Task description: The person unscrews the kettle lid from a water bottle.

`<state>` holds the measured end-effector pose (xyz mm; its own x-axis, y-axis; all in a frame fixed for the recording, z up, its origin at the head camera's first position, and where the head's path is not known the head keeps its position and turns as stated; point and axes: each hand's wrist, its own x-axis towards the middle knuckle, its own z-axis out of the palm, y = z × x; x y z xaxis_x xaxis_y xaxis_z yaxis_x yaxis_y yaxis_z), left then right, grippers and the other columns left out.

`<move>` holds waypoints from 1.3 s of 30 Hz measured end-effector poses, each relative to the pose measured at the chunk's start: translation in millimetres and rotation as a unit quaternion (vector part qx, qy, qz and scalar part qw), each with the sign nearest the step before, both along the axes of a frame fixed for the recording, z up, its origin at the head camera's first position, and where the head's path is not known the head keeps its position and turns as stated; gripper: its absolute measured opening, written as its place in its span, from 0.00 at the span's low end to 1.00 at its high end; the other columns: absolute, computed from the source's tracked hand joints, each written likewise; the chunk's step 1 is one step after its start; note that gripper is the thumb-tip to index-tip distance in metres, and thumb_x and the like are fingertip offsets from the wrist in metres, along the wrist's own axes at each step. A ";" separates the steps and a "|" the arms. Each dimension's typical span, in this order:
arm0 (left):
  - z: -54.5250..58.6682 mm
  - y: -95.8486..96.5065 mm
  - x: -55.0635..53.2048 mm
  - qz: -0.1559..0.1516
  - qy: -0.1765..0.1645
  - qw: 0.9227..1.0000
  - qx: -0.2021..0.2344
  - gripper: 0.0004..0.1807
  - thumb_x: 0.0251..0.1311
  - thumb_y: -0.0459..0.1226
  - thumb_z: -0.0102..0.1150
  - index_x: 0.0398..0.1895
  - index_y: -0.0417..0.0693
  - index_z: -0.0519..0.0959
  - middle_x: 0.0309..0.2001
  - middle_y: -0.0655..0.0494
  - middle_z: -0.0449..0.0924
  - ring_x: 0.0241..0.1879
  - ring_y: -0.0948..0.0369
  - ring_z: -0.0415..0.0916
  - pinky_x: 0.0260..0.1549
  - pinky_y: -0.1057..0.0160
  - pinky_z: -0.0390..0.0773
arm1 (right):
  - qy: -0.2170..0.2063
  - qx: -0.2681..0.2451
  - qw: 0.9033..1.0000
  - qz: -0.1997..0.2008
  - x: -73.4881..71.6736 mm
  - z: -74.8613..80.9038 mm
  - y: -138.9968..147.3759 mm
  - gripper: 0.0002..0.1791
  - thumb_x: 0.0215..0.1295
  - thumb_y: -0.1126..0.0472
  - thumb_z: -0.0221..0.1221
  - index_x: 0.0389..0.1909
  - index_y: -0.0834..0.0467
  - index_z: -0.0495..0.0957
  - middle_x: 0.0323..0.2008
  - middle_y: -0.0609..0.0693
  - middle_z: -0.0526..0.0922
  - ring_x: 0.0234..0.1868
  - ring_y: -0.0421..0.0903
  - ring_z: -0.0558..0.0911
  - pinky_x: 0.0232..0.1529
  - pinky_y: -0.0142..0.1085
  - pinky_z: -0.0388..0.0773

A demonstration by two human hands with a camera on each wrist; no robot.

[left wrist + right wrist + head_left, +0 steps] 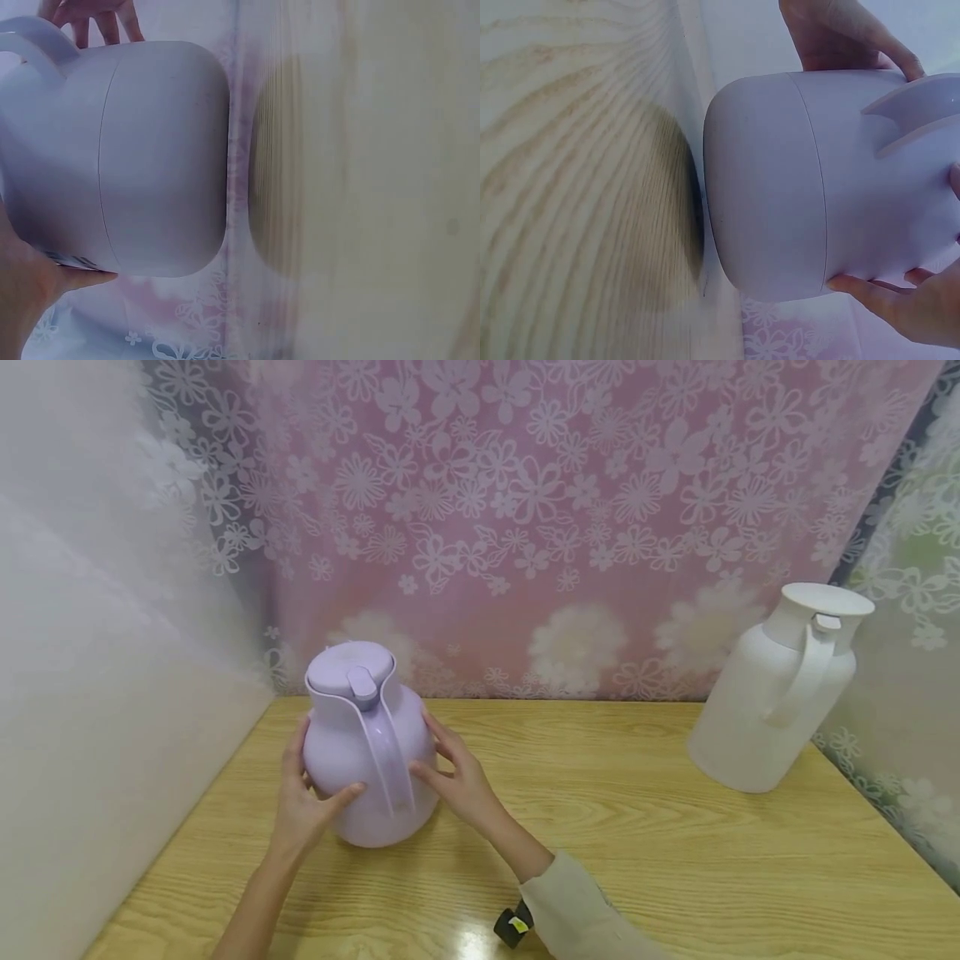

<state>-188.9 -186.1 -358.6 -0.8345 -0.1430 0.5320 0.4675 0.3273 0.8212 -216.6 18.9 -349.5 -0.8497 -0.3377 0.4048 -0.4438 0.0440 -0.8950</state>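
Lilac and round-bodied, the plastic-looking lidded jug (348, 743) is held just above the yellow wood-grained bench (585, 827), clasped from opposite sides by left hand (303, 814) and right hand (465, 781), apparently so its wide body is balanced.

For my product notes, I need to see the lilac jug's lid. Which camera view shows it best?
The head view: it shows the lid from above, unblocked. Both wrist views show the jug's body and part of its handle; the lid is outside their frames.
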 end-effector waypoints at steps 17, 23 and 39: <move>-17.2 2.0 -11.6 -0.034 0.014 0.999 0.002 0.58 0.34 0.21 0.69 0.71 0.46 0.48 0.66 0.41 0.50 0.57 0.49 0.58 0.48 0.45 0.62 | -0.011 -0.006 0.999 -0.029 14.1 1.5 12.3 0.35 0.62 0.67 0.57 0.68 0.59 0.56 0.65 0.60 0.56 0.60 0.64 0.62 0.50 0.46 0.71; -18.0 5.6 -10.1 -0.041 0.009 0.999 0.000 0.58 0.34 0.22 0.70 0.71 0.46 0.48 0.66 0.40 0.50 0.58 0.47 0.56 0.49 0.42 0.61 | -0.019 -0.017 0.999 -0.040 18.7 0.7 15.2 0.34 0.61 0.69 0.57 0.68 0.60 0.56 0.65 0.61 0.57 0.60 0.63 0.63 0.50 0.46 0.71; -2.6 22.9 6.5 -0.053 0.043 0.998 -0.001 0.55 0.32 0.19 0.67 0.68 0.36 0.49 0.65 0.34 0.49 0.57 0.49 0.57 0.49 0.42 0.61 | 0.004 -0.033 0.999 -0.040 5.4 -29.5 24.9 0.35 0.61 0.65 0.59 0.68 0.51 0.58 0.64 0.54 0.60 0.61 0.59 0.63 0.49 0.46 0.71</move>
